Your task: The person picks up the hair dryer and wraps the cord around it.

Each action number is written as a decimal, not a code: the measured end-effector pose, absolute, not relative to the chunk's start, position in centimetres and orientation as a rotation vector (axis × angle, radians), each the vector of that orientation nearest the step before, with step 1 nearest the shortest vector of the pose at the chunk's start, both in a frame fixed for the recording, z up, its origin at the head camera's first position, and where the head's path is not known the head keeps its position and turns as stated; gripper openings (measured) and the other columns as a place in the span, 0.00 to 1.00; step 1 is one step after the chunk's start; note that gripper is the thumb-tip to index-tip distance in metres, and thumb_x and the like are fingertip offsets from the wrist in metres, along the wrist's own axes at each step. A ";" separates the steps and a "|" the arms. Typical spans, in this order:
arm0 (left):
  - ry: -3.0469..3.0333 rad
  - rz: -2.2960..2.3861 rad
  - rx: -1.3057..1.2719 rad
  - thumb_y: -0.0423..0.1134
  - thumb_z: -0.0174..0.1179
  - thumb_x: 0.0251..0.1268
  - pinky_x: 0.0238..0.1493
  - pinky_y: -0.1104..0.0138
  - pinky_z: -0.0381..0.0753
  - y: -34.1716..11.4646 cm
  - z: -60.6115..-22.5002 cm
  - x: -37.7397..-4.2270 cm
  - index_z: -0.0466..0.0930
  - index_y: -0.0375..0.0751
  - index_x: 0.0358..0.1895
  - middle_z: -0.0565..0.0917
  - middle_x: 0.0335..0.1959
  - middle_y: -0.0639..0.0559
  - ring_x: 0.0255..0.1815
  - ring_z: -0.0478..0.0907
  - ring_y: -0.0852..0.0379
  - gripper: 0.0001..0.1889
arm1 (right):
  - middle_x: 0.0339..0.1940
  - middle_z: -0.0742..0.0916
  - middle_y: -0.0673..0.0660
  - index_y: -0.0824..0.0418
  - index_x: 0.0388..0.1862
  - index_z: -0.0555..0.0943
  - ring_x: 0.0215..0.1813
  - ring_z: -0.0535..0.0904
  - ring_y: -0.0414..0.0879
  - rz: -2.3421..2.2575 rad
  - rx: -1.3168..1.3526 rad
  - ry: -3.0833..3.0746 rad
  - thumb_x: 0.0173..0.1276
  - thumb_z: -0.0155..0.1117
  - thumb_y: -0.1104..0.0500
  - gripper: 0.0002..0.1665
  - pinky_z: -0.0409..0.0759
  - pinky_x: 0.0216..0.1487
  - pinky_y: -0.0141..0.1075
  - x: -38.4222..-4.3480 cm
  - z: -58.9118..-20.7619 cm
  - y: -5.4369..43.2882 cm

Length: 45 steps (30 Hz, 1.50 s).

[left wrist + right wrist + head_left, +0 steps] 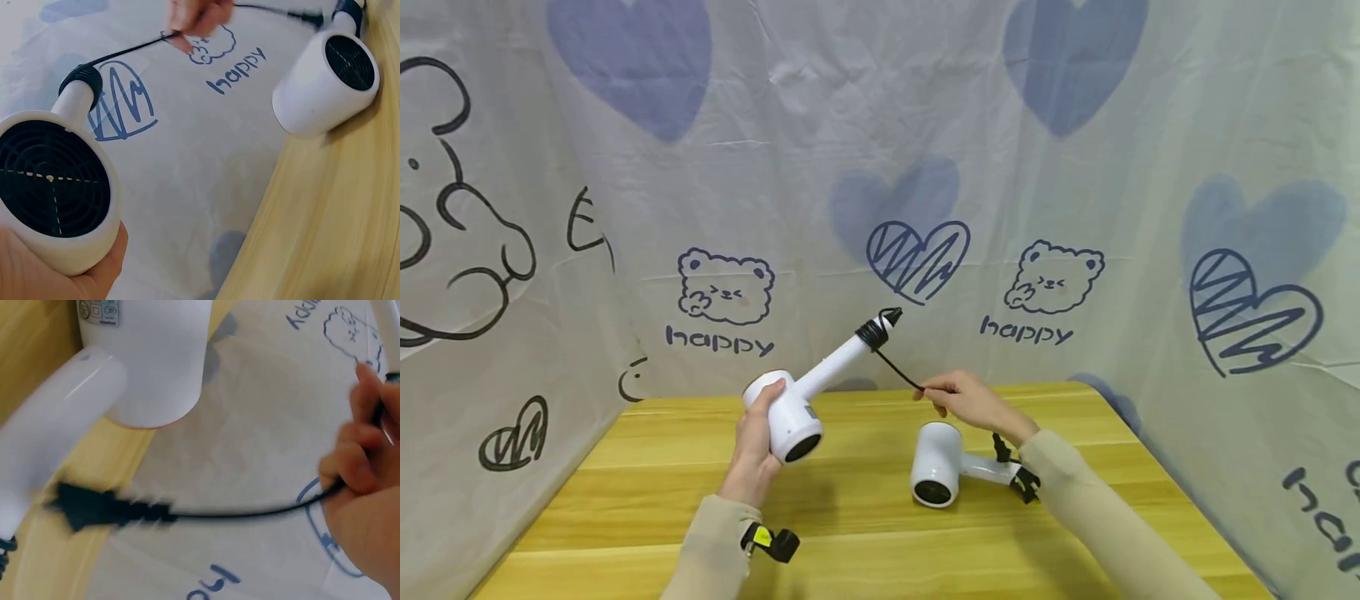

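Observation:
My left hand [751, 454] grips a white hair dryer [784, 417] round its barrel, raised above the table with the handle pointing up and to the right. Black cord [872, 334] is wound in several turns near the handle's end. From there a taut length runs to my right hand [973, 404], which pinches it. Beyond those fingers the loose end trails off to a black plug [90, 506], blurred in the right wrist view. Below the right hand, a second white hair dryer [937, 458] lies on the table, its handle toward the right forearm with black cord around the end.
The wooden table [865, 533] carries the second dryer right of centre. Pale cloth [820, 208] printed with hearts and bears hangs behind and along both sides. A black camera strap [767, 540] sits on the left wrist.

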<state>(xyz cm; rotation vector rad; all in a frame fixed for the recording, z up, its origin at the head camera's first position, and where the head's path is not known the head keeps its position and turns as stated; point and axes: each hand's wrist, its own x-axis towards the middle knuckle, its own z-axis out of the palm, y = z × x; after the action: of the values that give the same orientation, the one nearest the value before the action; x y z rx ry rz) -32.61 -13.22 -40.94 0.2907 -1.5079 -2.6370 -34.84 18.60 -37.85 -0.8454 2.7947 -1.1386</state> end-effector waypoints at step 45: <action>-2.211 -2.546 -0.061 0.52 0.63 0.61 0.40 0.56 0.86 -12.9 -41.9 -32.2 0.61 0.38 0.66 0.82 0.39 0.48 0.36 0.83 0.52 0.35 | 0.36 0.91 0.55 0.55 0.43 0.89 0.13 0.57 0.37 -0.915 -0.363 3.292 0.62 0.69 0.41 0.21 0.55 0.14 0.27 -37.2 -35.8 19.7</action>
<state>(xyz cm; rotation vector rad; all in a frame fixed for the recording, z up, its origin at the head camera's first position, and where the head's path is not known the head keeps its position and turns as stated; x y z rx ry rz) -32.20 -12.93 -41.86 -0.0613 -2.2109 -2.5463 -37.19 19.69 -35.83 -0.3632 3.2917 -0.9151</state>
